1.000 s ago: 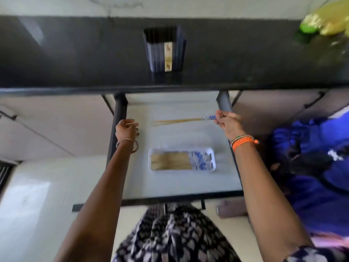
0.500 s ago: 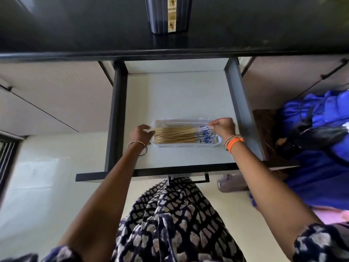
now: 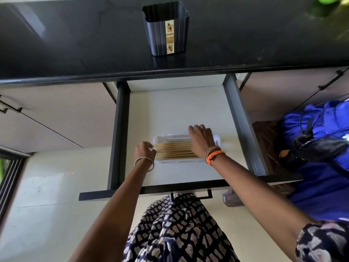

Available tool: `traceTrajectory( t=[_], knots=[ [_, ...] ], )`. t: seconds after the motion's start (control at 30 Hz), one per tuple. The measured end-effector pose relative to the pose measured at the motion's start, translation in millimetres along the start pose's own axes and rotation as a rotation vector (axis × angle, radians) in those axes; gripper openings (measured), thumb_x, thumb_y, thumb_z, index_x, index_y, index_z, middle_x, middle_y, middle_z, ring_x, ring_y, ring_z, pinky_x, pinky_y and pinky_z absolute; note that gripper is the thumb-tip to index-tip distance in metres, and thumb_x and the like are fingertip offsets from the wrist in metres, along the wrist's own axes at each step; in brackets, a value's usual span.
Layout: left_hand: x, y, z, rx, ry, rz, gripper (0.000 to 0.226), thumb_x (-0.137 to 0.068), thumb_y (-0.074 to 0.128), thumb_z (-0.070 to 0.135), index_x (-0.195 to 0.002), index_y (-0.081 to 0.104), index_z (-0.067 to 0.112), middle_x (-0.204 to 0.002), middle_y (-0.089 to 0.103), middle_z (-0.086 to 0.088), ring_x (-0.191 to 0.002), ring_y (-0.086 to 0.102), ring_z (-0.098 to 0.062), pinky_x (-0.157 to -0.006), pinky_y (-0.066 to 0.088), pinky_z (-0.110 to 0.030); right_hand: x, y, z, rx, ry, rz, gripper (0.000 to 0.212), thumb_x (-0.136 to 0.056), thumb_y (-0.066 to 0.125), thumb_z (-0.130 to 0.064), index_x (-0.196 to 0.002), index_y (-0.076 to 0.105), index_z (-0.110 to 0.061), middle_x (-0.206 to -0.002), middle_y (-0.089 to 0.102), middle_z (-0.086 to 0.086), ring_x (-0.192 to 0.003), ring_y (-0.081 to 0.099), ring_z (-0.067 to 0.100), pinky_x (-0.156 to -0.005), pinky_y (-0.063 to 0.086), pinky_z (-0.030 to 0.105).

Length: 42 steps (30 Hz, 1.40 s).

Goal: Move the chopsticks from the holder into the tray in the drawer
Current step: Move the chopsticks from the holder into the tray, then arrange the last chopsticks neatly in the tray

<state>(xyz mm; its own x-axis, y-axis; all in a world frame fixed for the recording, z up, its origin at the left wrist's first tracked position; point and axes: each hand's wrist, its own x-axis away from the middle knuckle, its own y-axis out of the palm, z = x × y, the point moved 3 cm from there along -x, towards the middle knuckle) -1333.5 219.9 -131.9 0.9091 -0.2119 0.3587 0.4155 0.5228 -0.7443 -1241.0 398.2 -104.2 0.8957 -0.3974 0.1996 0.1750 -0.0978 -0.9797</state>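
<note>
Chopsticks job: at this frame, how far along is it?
Nearly finished. Done: the holder on the counter shows no chopsticks, and the chopsticks lie flat in the tray in the open drawer. In hand: the left hand touches the tray's end, and the right hand rests over the sticks. Left: withdrawing both hands.

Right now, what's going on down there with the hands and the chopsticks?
Left hand grips the tray end. Right hand flat over chopsticks lying in tray. Holder on counter looks empty. Nothing in the way.

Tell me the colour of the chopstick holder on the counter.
The holder is dark navy-black with a cream flowered strip; head view.
</note>
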Motion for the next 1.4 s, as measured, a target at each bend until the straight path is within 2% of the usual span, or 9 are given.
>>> traceTrajectory(
  t=[0.13, 0.43, 0.5, 0.57, 0.67, 0.73, 0.83, 1.07, 1.4],
  knots=[
    [0.1, 0.2, -1.5, 0.052, -0.101, -0.008, 0.012, -0.077, 0.062, 0.0, -0.083, 0.072, -0.003, -0.08, 0.07, -0.022, -0.081, 0.067, -0.037, -0.075, 0.059, -0.04, -9.6, 22.4, 0.4, -0.016, -0.023, -0.271, 0.07, -0.08, 0.05, -0.002, -0.143, 0.025, -0.02, -0.142, 0.036, 0.012, -0.137, 0.026, 0.034, -0.11, 0.021, 0.061],
    [10.9, 1.1, -4.1, -0.028, -0.138, -0.082, 0.016, -0.081, 0.063, 0.007, -0.089, 0.069, -0.006, -0.093, 0.07, -0.026, -0.084, 0.065, -0.034, -0.081, 0.056, -0.041, 6.4, 26.3, 3.1, -0.16, 0.006, -0.274, 0.08, -0.087, 0.049, -0.007, -0.151, 0.005, -0.024, -0.161, 0.004, 0.007, -0.149, -0.001, 0.027, -0.116, -0.002, 0.059],
    [23.0, -8.5, 8.0, -0.123, -0.036, -0.109, 0.028, -0.085, 0.063, 0.016, -0.102, 0.064, -0.006, -0.105, 0.068, -0.024, -0.09, 0.061, -0.034, -0.083, 0.05, -0.039, 15.7, 2.6, 1.8, -0.26, -0.012, -0.238, 0.069, -0.09, 0.049, -0.02, -0.15, 0.016, -0.023, -0.16, 0.016, 0.006, -0.148, 0.012, 0.025, -0.117, 0.008, 0.054],
    [49.6, -23.4, 22.5, -0.138, 0.218, -0.167, 0.03, -0.087, 0.061, 0.018, -0.113, 0.063, 0.002, -0.114, 0.067, -0.018, -0.101, 0.063, -0.031, -0.087, 0.047, -0.033, 43.2, -20.0, 2.5, -0.351, -0.089, -0.305, 0.054, -0.087, 0.054, -0.038, -0.139, 0.042, -0.029, -0.146, 0.046, 0.004, -0.136, 0.041, 0.024, -0.106, 0.034, 0.042],
    [105.3, -28.4, 22.7, -0.312, 0.587, -0.44, 0.027, -0.087, 0.06, 0.025, -0.112, 0.066, 0.017, -0.113, 0.07, -0.007, -0.101, 0.067, -0.022, -0.093, 0.05, -0.027, 118.4, -23.7, 12.8, -0.277, -0.191, -0.462, 0.052, -0.082, 0.06, -0.05, -0.131, 0.051, -0.035, -0.131, 0.06, -0.003, -0.121, 0.056, 0.021, -0.093, 0.045, 0.034],
    [132.8, -20.3, 10.7, -0.447, 0.603, -0.51, 0.037, -0.088, 0.058, 0.032, -0.124, 0.057, 0.023, -0.12, 0.067, -0.004, -0.106, 0.064, -0.022, -0.094, 0.051, -0.036, 159.4, -19.9, 24.7, -0.211, -0.17, -0.256, 0.05, -0.086, 0.058, -0.024, -0.134, 0.049, -0.033, -0.126, 0.064, -0.002, -0.115, 0.06, 0.02, -0.089, 0.048, 0.032],
    [144.0, -12.0, 7.9, -0.58, 0.662, -0.316, 0.039, -0.091, 0.052, 0.028, -0.13, 0.05, 0.028, -0.12, 0.067, -0.005, -0.105, 0.063, -0.027, -0.084, 0.052, -0.038, 171.1, -12.1, 32.2, -0.27, -0.104, 0.024, 0.055, -0.08, 0.054, 0.001, -0.127, 0.059, -0.027, -0.111, 0.072, -0.002, -0.101, 0.067, 0.02, -0.083, 0.054, 0.031],
    [117.9, -7.4, 27.7, -0.483, 0.631, -0.126, 0.023, -0.086, 0.051, 0.012, -0.105, 0.063, 0.018, -0.098, 0.072, -0.01, -0.089, 0.066, -0.034, -0.066, 0.048, -0.036, 125.9, -13.2, 35.0, -0.215, -0.081, 0.12, 0.038, -0.076, 0.064, -0.004, -0.108, 0.07, -0.023, -0.093, 0.076, 0.003, -0.087, 0.07, 0.024, -0.07, 0.054, 0.03],
    [-17.1, -17.7, 99.0, -0.453, 0.687, -0.062, 0.019, -0.088, 0.052, 0.008, -0.105, 0.061, 0.01, -0.105, 0.068, -0.018, -0.095, 0.064, -0.039, -0.076, 0.055, -0.044, -25.9, -48.1, 54.6, -0.213, -0.09, 0.135, 0.038, -0.081, 0.061, -0.006, -0.116, 0.066, -0.018, -0.103, 0.073, 0.01, -0.097, 0.067, 0.032, -0.078, 0.054, 0.037]
  ],
)
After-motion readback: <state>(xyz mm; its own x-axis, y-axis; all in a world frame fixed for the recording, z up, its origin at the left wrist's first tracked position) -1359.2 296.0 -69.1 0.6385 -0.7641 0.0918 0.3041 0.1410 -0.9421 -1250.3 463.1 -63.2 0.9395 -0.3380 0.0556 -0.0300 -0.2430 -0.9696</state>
